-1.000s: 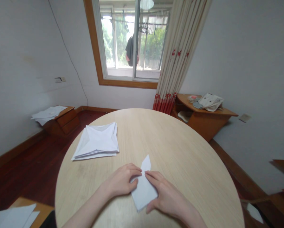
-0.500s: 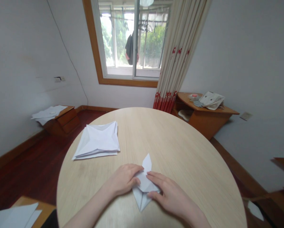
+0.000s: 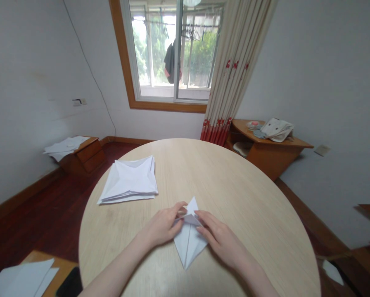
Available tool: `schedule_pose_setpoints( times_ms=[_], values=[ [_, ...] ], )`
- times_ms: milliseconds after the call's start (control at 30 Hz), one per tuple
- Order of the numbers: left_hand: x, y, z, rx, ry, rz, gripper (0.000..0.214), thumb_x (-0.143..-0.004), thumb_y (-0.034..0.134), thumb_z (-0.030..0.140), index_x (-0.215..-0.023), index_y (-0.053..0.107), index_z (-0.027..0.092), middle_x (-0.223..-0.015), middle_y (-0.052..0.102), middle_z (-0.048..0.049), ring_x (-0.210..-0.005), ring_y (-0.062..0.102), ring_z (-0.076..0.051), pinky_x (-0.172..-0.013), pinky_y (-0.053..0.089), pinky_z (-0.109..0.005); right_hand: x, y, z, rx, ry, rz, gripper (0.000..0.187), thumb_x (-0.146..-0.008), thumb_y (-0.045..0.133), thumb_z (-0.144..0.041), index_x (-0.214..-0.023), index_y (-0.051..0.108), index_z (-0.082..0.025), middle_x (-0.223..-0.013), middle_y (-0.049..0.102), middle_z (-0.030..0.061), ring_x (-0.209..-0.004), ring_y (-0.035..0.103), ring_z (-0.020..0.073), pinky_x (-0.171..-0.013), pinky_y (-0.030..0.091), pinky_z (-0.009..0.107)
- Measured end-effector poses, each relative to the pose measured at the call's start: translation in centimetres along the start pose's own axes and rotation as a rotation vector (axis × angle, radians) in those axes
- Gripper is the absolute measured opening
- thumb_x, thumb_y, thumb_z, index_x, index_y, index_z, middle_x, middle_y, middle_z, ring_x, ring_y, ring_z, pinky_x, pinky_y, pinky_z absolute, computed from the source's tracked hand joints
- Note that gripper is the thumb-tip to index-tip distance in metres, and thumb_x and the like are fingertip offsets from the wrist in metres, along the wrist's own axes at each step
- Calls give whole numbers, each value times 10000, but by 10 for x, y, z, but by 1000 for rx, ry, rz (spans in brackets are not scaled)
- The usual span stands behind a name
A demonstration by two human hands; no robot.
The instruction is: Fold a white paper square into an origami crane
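My left hand (image 3: 163, 225) was curled, thumb and forefinger slightly parted, with the left side of a raised white flap (image 3: 191, 220) held between them; my right hand (image 3: 224, 241) held the right side, fingers laid along it with the thumb below, though I could not tell how firmly either pressed. Between my hands, the kite-shaped piece of folded white paper (image 3: 181, 243) lay near the middle of the near half of the round, pale wood-grained table (image 3: 250, 198), one point towards me, the other towards the far side. With the flap partly lifted, I judged that an uneven pull could skew its crease or tear it, and too light a hold could let the piece slide. Farther left, well apart from my fingers, sat a stack of folded white paper squares (image 3: 134, 175).
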State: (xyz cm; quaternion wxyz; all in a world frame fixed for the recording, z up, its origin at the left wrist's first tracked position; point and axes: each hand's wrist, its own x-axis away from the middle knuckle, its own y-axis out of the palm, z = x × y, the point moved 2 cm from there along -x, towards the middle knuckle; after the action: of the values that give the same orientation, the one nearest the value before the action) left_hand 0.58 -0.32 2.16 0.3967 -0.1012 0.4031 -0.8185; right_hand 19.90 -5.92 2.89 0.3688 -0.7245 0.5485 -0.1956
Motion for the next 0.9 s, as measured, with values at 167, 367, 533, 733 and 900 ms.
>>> schedule_pose_setpoints(
  times_ms=[167, 367, 533, 733, 900],
  values=[
    [0, 7, -4, -64, 41, 119, 352, -945, 362, 191, -1292, 319, 235, -998, 668, -43, -871, 672, -194, -811, 515, -338, -2, 1, 4, -30, -60, 136, 285, -969, 352, -252, -1249, 395, -232, -1175, 589, 109, -979, 650, 187, -822, 546, 332],
    [0, 9, -5, -52, 386, 343, 408, -905, 342, 45, -1229, 292, 289, -1386, 354, -120, -1060, 594, -160, -845, 540, -355, -4, 1, 9, 113, -230, 307, 291, -947, 316, -142, -1195, 411, -260, -1249, 521, 114, -1112, 592, 196, -850, 548, 345],
    [-1, 9, -2, -157, 297, 293, 375, -874, 362, 27, -1173, 446, 238, -1411, 272, -140, -1135, 550, -216, -821, 571, -369, -4, 2, 9, 221, -204, 299, 298, -938, 332, -131, -1180, 477, -229, -1285, 496, 139, -1071, 613, 208, -833, 567, 361],
    [-3, 13, 0, -176, 248, 252, 428, -844, 367, 25, -1227, 447, 200, -1450, 278, -156, -1124, 548, -218, -883, 547, -405, -6, 4, 9, 348, -229, 324, 305, -936, 390, -158, -1205, 530, -192, -1337, 488, 161, -1191, 525, 253, -912, 529, 436],
    [-2, 11, 2, -240, 211, 201, 340, -862, 430, 104, -1187, 506, 170, -1455, 312, -156, -1183, 493, -249, -961, 484, -445, -7, 6, 9, 415, -239, 294, 295, -945, 406, -172, -1198, 554, -204, -1415, 453, 122, -1298, 398, 263, -1034, 415, 509]
  ],
)
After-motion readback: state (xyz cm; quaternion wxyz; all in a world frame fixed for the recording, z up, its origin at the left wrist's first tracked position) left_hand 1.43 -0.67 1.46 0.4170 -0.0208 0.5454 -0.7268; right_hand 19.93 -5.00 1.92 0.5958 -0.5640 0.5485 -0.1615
